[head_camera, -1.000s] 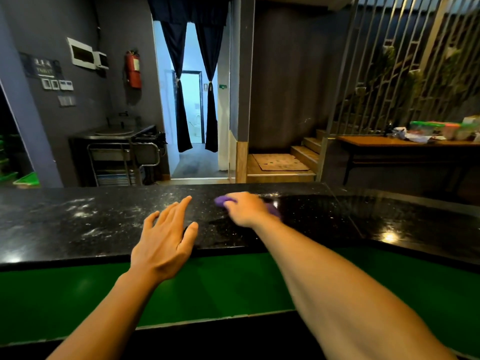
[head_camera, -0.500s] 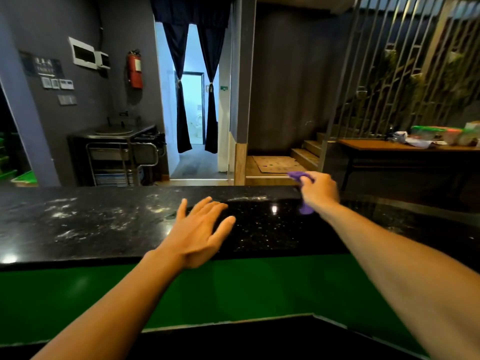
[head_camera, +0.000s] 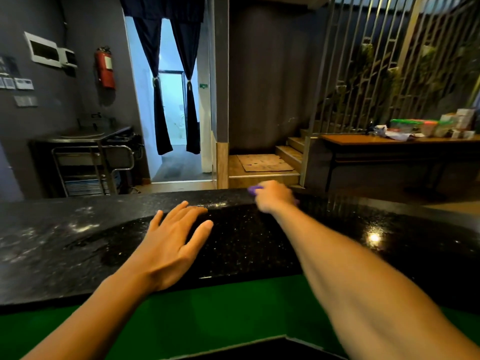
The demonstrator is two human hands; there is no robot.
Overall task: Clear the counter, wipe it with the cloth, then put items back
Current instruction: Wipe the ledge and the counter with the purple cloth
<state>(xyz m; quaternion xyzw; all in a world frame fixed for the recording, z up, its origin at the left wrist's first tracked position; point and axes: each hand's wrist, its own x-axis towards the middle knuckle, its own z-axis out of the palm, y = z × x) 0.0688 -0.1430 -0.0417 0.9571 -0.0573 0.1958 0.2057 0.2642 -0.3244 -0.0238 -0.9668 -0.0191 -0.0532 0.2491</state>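
Observation:
The black speckled stone counter point(head_camera: 259, 245) runs across the view. My right hand point(head_camera: 275, 196) grips a purple cloth point(head_camera: 255, 189) at the counter's far edge, right of the middle; most of the cloth is hidden under the hand. My left hand point(head_camera: 174, 242) rests flat on the counter near its front edge, fingers straight and spread. The stone looks dark and glossy around and right of my hands, while pale dusty smears point(head_camera: 83, 227) cover the left part.
A green ledge point(head_camera: 207, 315) lies below the counter's front edge. Beyond the counter stand a metal sink stand point(head_camera: 85, 157) at left, a curtained doorway, steps, and a wooden table point(head_camera: 389, 140) with boxes and containers at right.
My right hand swept the cloth from the counter's middle out to the right, and now presses it at the far edge. My left hand slid a little right along the front.

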